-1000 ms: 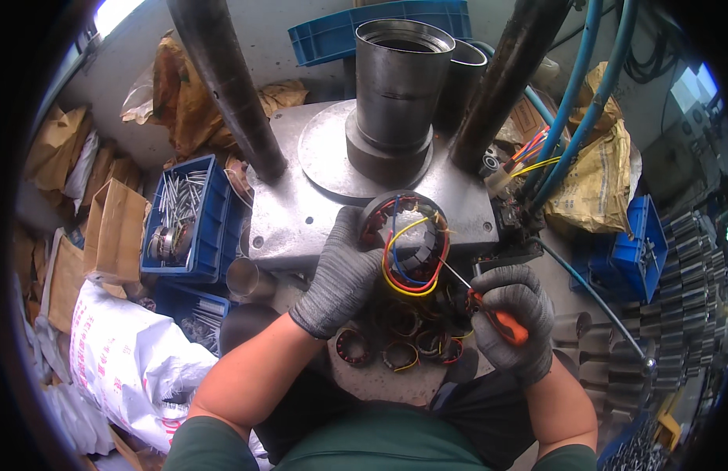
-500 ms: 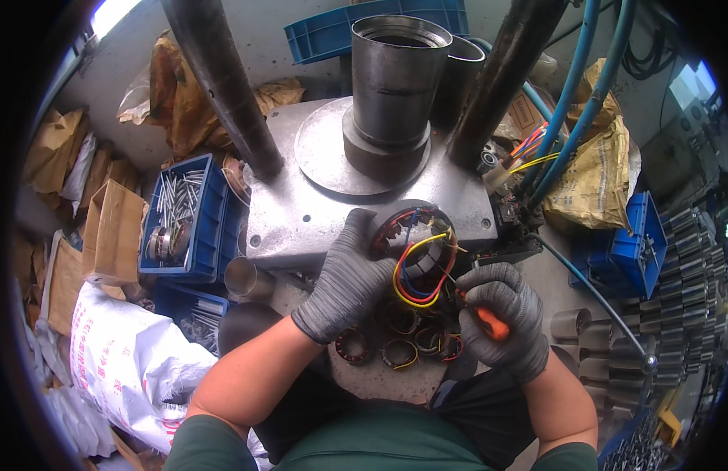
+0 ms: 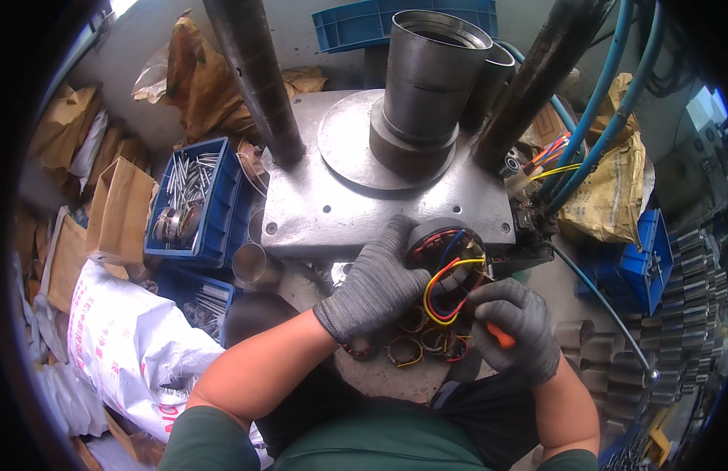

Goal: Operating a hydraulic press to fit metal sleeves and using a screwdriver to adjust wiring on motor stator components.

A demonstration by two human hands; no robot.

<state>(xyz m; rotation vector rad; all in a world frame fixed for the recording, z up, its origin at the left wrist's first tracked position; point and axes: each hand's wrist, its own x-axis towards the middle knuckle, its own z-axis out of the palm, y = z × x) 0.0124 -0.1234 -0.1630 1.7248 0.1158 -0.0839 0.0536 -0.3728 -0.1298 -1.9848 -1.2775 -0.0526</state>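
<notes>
Grasping a wound motor stator (image 3: 457,277) in the gloved left hand (image 3: 372,275), gripping its rim from about nine o'clock. Holding it tilted in the air, just before the six o'clock edge of the silver machine bed (image 3: 364,225), above the loose stators (image 3: 403,352) grouped lower down toward seven o'clock. Closing the gloved right hand (image 3: 517,323) around an orange-handled screwdriver (image 3: 502,337), judging by the handle and thin shaft, and directing the tip in at the raised stator's three o'clock side. Not making out, at this angle, any sure contact between tip and windings (image 3: 432,240). Trailing yellow, red and blue leads (image 3: 429,297) in a loop across the open face and down past six o'clock, near the right fingers. Facing, toward twelve o'clock, an upright steel sleeve (image 3: 433,86) on the bed.

For good work here, probably best bracing the stator firmly from nine o'clock against pushes from three. Likely needing short, light strokes, easing along the wire rather than digging across it, for fear of nicking the coating. Better guiding the leads round toward seven o'clock, clear of the shaft, and aiming any slip away from the left fingers.
</notes>
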